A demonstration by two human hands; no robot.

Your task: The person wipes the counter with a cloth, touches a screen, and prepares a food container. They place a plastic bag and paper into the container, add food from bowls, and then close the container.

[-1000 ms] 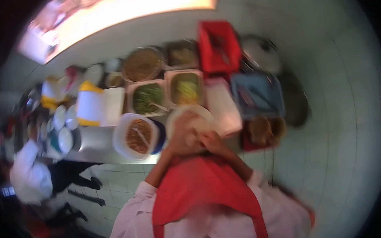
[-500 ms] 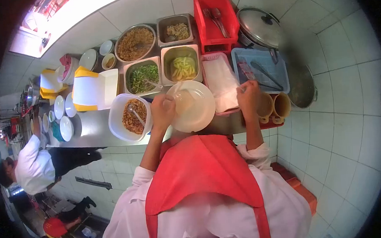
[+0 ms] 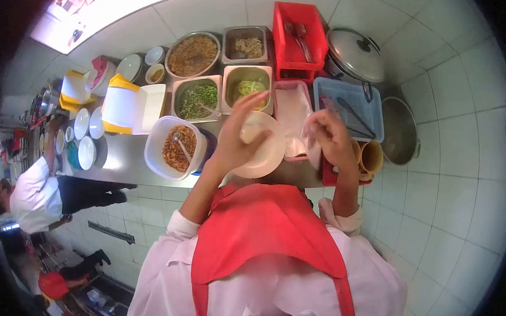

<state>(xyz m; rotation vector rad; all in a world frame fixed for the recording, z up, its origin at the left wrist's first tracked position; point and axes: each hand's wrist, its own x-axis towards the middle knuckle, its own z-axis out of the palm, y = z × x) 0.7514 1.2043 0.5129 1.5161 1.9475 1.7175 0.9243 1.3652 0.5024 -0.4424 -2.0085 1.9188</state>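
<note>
left hand (image 3: pixel 237 138) over white plate (image 3: pixel 261 157) | right hand (image 3: pixel 330 136) holds pale sheet (image 3: pixel 311 140) | counter (image 3: pixel 125 160)

Our plate (image 3: pixel 260 157) sits on the table (image 3: pixel 123 160), a tub of fried bits (image 3: pixel 174 148) to its left, stacked sheets (image 3: pixel 293 118) to its right (metal pans (image 3: pixel 197 99) behind).
</note>
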